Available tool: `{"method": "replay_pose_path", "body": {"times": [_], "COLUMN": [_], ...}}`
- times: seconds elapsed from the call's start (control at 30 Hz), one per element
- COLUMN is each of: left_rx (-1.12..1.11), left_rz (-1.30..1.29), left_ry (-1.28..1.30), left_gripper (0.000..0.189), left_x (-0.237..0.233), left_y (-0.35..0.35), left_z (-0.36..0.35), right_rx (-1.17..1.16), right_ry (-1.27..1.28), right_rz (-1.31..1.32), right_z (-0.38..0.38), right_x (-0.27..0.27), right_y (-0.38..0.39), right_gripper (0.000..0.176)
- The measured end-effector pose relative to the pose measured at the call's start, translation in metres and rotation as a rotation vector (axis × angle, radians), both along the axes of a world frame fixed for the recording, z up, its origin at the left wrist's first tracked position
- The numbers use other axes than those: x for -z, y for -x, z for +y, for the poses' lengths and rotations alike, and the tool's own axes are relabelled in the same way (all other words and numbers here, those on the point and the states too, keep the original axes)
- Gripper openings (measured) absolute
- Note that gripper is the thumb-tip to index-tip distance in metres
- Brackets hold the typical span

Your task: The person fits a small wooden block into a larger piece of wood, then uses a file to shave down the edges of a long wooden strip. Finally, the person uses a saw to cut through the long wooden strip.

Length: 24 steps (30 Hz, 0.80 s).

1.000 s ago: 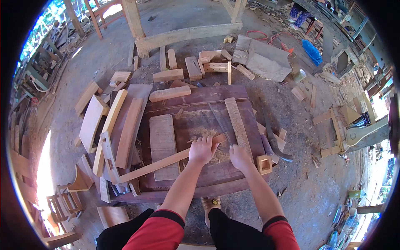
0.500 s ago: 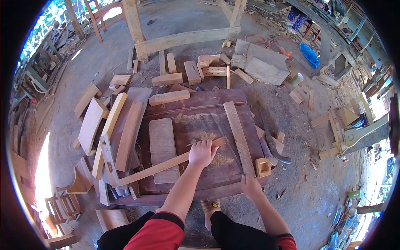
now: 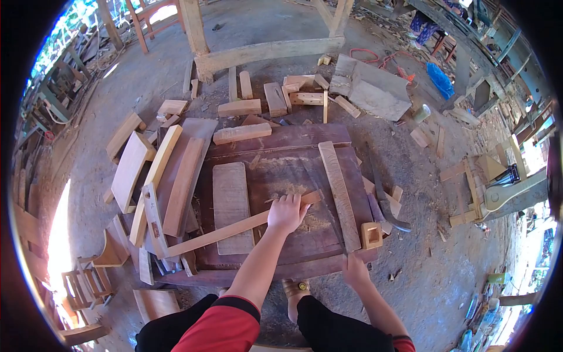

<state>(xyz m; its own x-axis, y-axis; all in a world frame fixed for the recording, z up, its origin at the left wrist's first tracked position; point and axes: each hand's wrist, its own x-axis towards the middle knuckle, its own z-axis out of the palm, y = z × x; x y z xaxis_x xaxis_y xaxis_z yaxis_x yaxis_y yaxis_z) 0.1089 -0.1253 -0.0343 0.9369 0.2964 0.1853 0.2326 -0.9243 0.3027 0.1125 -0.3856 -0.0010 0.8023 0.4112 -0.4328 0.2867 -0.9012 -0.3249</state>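
Left hand [image 3: 286, 212] pins strip [image 3: 223, 233] on bench [image 3: 281, 267], fingers curled over; right hand [image 3: 355, 271] grip indiscernible. Recommend steady downward pressure.

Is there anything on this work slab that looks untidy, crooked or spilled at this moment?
Nothing looks damaged. The thin strip under the left hand lies slanted across the dark slab and over a flat board. Sawdust is spilled beside that hand, and offcuts lie scattered on the ground.
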Motion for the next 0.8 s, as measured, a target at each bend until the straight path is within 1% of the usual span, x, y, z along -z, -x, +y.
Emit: {"method": "replay_pose_path", "body": {"times": [0.07,0.17,0.23,0.3,0.4,0.5,0.63,0.7,0.77,0.8], "left_rx": [-0.010,-0.001,-0.003,0.000,-0.006,0.001,-0.025,-0.008,-0.009,-0.001], "left_rz": [0.008,-0.011,-0.001,0.009,0.041,0.054,0.048,0.035,0.057,0.055], "left_ry": [0.026,-0.004,-0.003,0.002,0.010,0.014,0.022,0.026,0.026,0.007], "left_gripper": [0.037,0.037,0.036,0.036,0.036,0.036,0.035,0.035,0.035,0.036], "left_x": [0.001,-0.001,0.001,0.001,-0.001,-0.001,0.005,0.008,0.003,0.002], "left_y": [0.001,0.001,0.000,-0.001,-0.001,0.000,-0.001,-0.001,-0.002,-0.002], "left_z": [0.000,0.000,0.001,0.000,0.001,-0.001,-0.001,0.000,0.001,0.001], "right_rx": [-0.013,-0.003,-0.046,-0.085,-0.044,-0.055,-0.014,0.006,0.021,0.019], "right_ry": [-0.003,-0.028,-0.092,-0.097,-0.123,-0.082,-0.052,-0.011,0.025,-0.030], "right_rz": [-0.009,0.000,-0.019,-0.028,-0.023,-0.029,-0.035,-0.006,0.030,0.013], "right_z": [-0.013,0.003,0.039,0.082,0.110,0.097,0.024,0.002,-0.003,0.000], "right_x": [-0.008,0.000,0.002,-0.005,-0.001,-0.001,0.004,-0.008,-0.011,-0.008], "right_y": [0.011,-0.009,-0.032,-0.055,-0.072,-0.061,-0.013,0.006,0.009,0.003], "right_gripper": [0.033,0.034,0.034,0.035,0.035,0.035,0.031,0.031,0.030,0.030]}}
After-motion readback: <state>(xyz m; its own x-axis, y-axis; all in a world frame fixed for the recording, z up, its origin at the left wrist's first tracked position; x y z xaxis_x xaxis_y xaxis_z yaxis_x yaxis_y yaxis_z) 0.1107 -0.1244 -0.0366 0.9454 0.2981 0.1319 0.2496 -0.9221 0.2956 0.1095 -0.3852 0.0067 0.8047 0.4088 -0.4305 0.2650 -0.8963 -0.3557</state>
